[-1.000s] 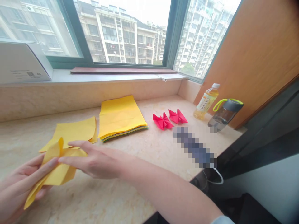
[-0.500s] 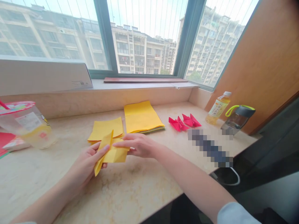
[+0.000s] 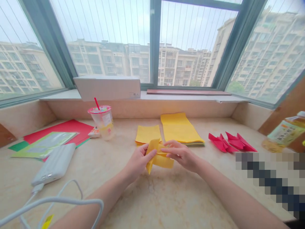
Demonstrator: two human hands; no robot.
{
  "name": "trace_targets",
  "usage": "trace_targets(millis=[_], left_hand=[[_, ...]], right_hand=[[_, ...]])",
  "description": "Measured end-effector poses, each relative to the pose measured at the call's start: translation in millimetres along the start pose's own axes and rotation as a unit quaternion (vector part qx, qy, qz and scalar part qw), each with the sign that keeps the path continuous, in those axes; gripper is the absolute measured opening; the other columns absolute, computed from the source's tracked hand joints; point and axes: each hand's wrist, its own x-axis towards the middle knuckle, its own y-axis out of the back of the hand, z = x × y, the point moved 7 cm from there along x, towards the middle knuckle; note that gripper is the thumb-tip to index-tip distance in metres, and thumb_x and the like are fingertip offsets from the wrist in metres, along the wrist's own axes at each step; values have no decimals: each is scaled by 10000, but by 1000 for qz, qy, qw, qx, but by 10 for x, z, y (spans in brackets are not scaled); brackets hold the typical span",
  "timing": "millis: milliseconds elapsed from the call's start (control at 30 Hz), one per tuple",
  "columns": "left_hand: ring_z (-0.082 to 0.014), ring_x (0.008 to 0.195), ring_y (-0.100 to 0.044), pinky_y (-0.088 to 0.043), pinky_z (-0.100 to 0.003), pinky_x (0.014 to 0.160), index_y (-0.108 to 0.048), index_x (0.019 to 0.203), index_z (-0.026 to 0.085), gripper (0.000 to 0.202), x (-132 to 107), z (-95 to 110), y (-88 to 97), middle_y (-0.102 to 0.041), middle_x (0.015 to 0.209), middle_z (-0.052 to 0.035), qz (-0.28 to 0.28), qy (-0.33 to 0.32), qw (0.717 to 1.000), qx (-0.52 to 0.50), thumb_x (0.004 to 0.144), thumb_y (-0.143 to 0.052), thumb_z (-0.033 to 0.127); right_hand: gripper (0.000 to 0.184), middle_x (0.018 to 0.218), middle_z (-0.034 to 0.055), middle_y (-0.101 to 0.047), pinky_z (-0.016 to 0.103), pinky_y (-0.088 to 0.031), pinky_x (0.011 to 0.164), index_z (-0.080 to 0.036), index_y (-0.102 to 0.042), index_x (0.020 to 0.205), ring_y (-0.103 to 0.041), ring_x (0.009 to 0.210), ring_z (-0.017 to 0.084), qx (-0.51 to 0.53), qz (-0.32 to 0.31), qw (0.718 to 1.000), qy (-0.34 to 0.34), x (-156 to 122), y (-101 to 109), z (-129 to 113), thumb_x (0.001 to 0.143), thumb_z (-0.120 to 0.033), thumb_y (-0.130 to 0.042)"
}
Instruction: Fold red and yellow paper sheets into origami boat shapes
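Note:
Both hands work on a folded yellow paper (image 3: 164, 161) above the counter. My left hand (image 3: 139, 159) pinches its upright folded edge, thumb on the near face and fingers behind. My right hand (image 3: 182, 155) has its fingers bent at the right part of the paper, and a flap lies under the fingertips; how firmly they grip is hard to see. Just behind the hands lies a small stack of yellow paper squares (image 3: 148, 133). A larger stack of yellow sheets (image 3: 179, 127) is to its right. Two red folded paper pieces (image 3: 222, 143) rest farther right.
On the left are red sheets (image 3: 81, 127), a white power bank (image 3: 56, 163) and a looping white cable (image 3: 71, 199). A lidded cup with a straw (image 3: 103, 124) stands behind. A drink bottle (image 3: 286, 132) is at the right edge, and a white box (image 3: 109, 89) sits on the sill.
The view has swung left, bringing the power bank, cable and red sheets into sight. The right part of the yellow paper now curves, and my right fingers have shifted on it.

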Motion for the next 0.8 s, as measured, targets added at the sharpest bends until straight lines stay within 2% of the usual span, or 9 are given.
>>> trace_targets(millis=[100, 167, 333, 467, 600, 700, 800], left_hand=[[-199, 835, -672, -516, -301, 758, -675, 1039, 164, 348, -3, -22, -50, -722, 960, -77, -27, -10, 999, 29, 778, -746, 382], [-191, 818, -656, -505, -285, 734, -682, 1007, 154, 322, -11, -31, -104, -714, 939, -75, -51, -23, 997, 51, 776, -746, 369], [-194, 836, -628, -495, -285, 741, -678, 1035, 143, 346, -41, -33, -197, -690, 933, -78, -84, -50, 993, 69, 777, -739, 365], [-184, 795, -609, -477, -259, 695, -676, 1022, 125, 366, -67, -4, -218, -685, 912, -73, -80, -54, 992, 86, 748, -765, 351], [-170, 740, -602, -461, -244, 668, -685, 961, 114, 350, -66, 34, -188, -686, 860, -60, -54, -57, 994, 82, 752, -757, 385], [-168, 731, -608, -458, -239, 662, -681, 923, 116, 355, -38, 53, -91, -690, 850, -63, -1, -65, 995, 80, 776, -728, 435], [-173, 749, -617, -467, -241, 675, -674, 927, 120, 372, -8, 33, -31, -697, 876, -77, 18, -62, 995, 73, 764, -739, 447]], right_hand=[[183, 978, 66, -694, 311, -542, 776, -238, -733, 1045, -664, 886, 183, -5, 47, 999, -20, 13, 36, 3, 950, -283, -583], [158, 867, 52, -703, 300, -523, 718, -214, -726, 920, -652, 791, 176, -11, 73, 997, -35, 24, 55, -12, 938, -310, -602], [178, 766, 32, -670, 293, -474, 659, -205, -667, 796, -603, 702, 168, -37, 107, 992, -61, 46, 33, -107, 928, -310, -609], [150, 773, 25, -639, 268, -451, 605, -209, -671, 805, -549, 656, 149, -43, 146, 986, -66, 50, 17, -201, 916, -297, -620], [98, 817, 28, -645, 275, -471, 634, -213, -695, 886, -541, 648, 143, -29, 186, 979, -79, 43, 42, -210, 891, -302, -653], [151, 889, 41, -667, 300, -499, 701, -220, -694, 991, -588, 727, 164, 13, 197, 974, -108, 28, 44, -122, 871, -309, -668], [213, 991, 57, -706, 340, -516, 805, -226, -691, 1052, -647, 878, 202, 88, 180, 966, -161, 13, -22, 7, 865, -323, -658]])
